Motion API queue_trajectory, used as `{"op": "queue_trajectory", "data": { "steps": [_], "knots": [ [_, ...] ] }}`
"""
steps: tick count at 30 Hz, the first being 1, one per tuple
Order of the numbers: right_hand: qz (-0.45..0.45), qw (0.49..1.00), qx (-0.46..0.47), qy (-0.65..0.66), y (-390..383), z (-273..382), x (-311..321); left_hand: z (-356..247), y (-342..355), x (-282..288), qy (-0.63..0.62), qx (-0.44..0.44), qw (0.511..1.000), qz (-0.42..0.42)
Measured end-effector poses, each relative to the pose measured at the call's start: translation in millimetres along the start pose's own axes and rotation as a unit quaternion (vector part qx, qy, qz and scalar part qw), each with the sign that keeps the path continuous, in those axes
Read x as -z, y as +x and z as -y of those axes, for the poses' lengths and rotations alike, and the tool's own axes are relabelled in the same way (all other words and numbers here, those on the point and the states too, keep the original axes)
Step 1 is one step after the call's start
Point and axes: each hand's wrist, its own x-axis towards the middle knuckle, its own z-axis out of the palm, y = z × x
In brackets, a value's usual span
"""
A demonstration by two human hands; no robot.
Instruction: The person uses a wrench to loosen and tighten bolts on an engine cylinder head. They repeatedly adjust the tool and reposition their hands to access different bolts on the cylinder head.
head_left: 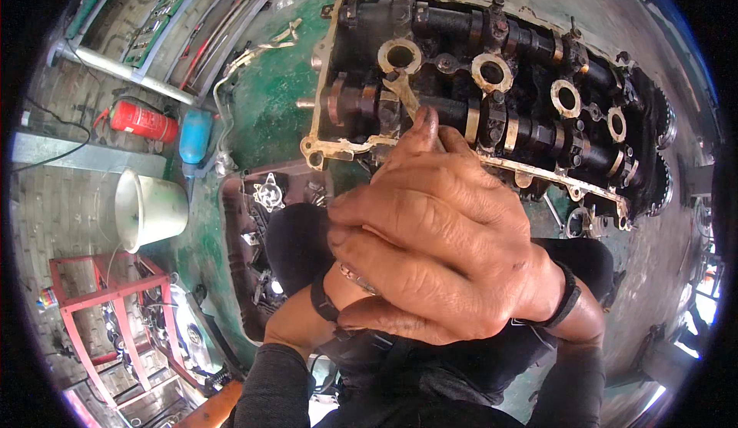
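Note:
In front of me lies a blackened engine cylinder head with camshafts, bearing caps and pale round spark plug wells. A wrench rests over the near camshaft beside the leftmost well, its open jaw toward the far side. My right hand is closed, back of the hand up, with the wrench's shank running in under the fingertips at its far end. Behind it, my left hand is mostly covered; a small patterned metal piece shows near it. The left fingers and the wrench's handle are hidden.
At left, a brown tray of metal parts sits on the green floor. Further left are a white bucket, a red fire extinguisher, a blue bottle and a red metal frame. A tool cart stands far left.

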Motion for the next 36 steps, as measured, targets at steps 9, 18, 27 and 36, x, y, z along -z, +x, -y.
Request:
{"op": "queue_trajectory", "data": {
  "steps": [9, 18, 27, 36],
  "knots": [
    [-0.029, 0.999, 0.026, 0.007, -5, 1, -8, -6, 0, -7, 0.012, 0.026, 0.999, -0.032],
    [0.01, 0.999, -0.013, 0.049, -7, 11, -16, -8, 1, -2, -0.01, 0.068, 0.997, -0.035],
    [0.052, 0.998, -0.002, 0.041, -4, 13, -28, -4, 13, 19, -0.168, 0.031, 0.965, 0.197],
    [0.116, 0.992, 0.013, 0.044, 0, 11, -40, -1, 7, 11, -0.194, 0.024, 0.976, 0.1]
  ]
}}
